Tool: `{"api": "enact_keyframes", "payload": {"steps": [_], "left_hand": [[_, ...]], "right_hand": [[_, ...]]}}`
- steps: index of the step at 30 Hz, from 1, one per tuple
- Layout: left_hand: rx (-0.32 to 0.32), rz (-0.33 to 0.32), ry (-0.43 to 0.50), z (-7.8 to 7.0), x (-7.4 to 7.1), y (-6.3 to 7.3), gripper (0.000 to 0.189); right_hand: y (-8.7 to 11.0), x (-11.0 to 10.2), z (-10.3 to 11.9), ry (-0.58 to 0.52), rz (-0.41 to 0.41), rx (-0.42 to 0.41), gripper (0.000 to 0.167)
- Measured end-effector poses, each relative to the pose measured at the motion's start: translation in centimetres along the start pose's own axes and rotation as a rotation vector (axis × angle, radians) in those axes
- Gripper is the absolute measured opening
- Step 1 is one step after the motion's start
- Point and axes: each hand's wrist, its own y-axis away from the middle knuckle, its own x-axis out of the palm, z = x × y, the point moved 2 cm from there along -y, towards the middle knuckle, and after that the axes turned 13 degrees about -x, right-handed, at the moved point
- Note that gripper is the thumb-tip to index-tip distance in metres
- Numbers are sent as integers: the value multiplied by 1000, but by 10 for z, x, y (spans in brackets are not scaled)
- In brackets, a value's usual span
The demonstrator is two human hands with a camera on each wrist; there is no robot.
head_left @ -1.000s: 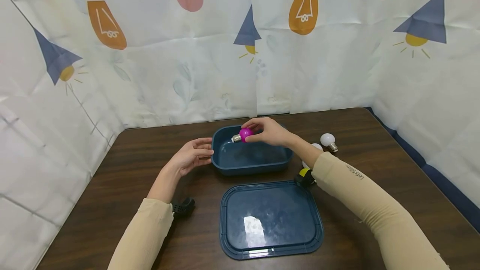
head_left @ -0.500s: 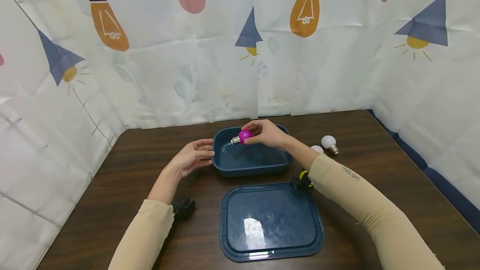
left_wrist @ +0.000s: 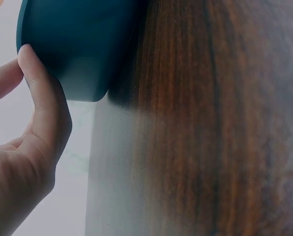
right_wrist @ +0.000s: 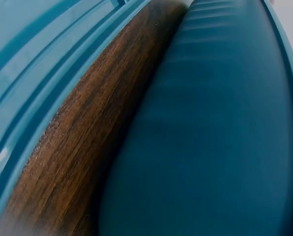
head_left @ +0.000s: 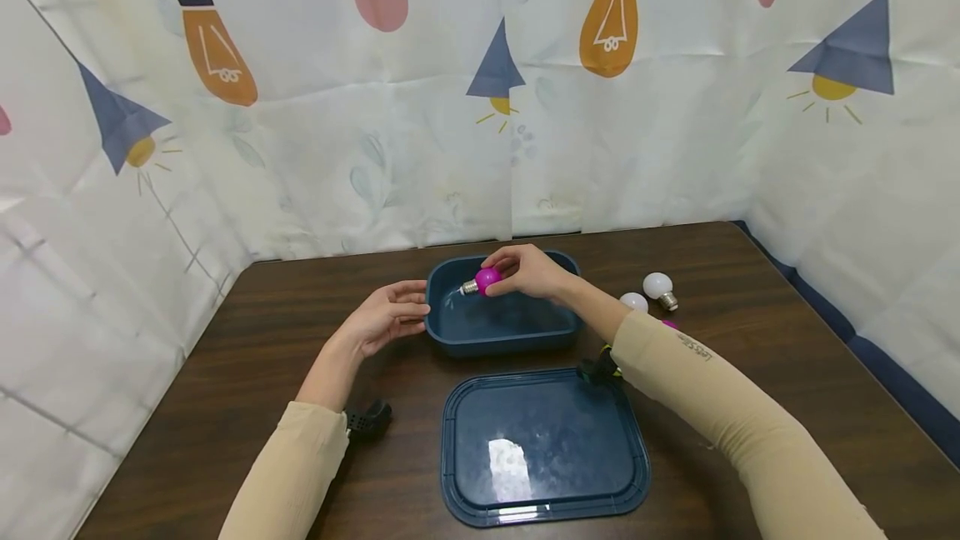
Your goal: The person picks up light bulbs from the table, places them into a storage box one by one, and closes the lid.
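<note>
Between the fingertips of my right hand [head_left: 528,271] is a pink light bulb [head_left: 487,280], tilted with its metal screw base pointing left. It is held over the inside of a dark blue plastic box [head_left: 502,340]. My left hand [head_left: 386,317] touches the box's left end with loosely bent fingers. In the left wrist view, fingertips of the left hand [left_wrist: 41,113] meet the edge of the box [left_wrist: 82,54]. The right wrist view shows the box's side wall [right_wrist: 200,132] but not the right hand or the bulb.
A blue lid [head_left: 543,448] lies flat on the brown table [head_left: 225,407] in front of the box. White bulbs [head_left: 658,286] lie to the right, with a bit of another pink thing [head_left: 670,324] partly behind the right sleeve. A patterned white cloth [head_left: 420,157] hangs behind.
My right hand has lowered slightly and shifted a little left with the pink bulb, over the box. The left hand stays at the box's left end.
</note>
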Motion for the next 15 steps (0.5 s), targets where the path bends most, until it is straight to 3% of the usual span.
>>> {"api": "enact_keyframes", "payload": {"steps": [8,15], "left_hand": [[-8,1,7,1,0,0,60],[-7,6,20,-1,0,-1,61]], "right_hand": [[-5,11,-2,-79,20,37,40],[-9,16,-4,-76,10,57,39]]}}
